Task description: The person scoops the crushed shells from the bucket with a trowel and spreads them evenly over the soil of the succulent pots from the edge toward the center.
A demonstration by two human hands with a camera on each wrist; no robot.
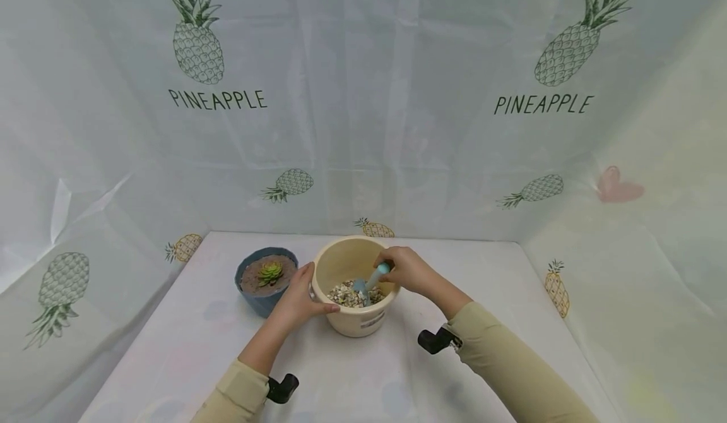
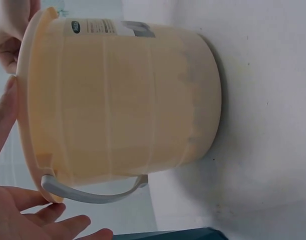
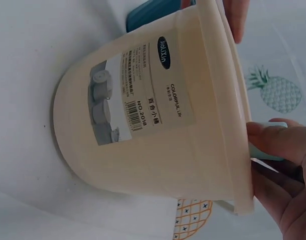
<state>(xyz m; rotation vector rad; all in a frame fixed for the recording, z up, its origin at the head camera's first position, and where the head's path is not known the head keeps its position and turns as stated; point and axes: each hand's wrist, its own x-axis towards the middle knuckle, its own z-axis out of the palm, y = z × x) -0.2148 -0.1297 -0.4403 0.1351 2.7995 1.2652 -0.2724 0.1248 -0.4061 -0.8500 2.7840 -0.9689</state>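
A cream plastic bucket stands upright on the table with pebbly gravel in its bottom. My left hand holds its rim at the left, thumb on the near edge and fingers spread along the far side. In the left wrist view, those fingers lie beside the bucket's pale handle. My right hand reaches over the right rim and grips the light blue handle of a small shovel. The shovel's blade is down in the gravel, partly hidden by it.
Left of the bucket, close to my left hand, stands a blue pot with brown soil and a green succulent. A white cloth covers the table, and a pineapple-print curtain hangs behind and at both sides.
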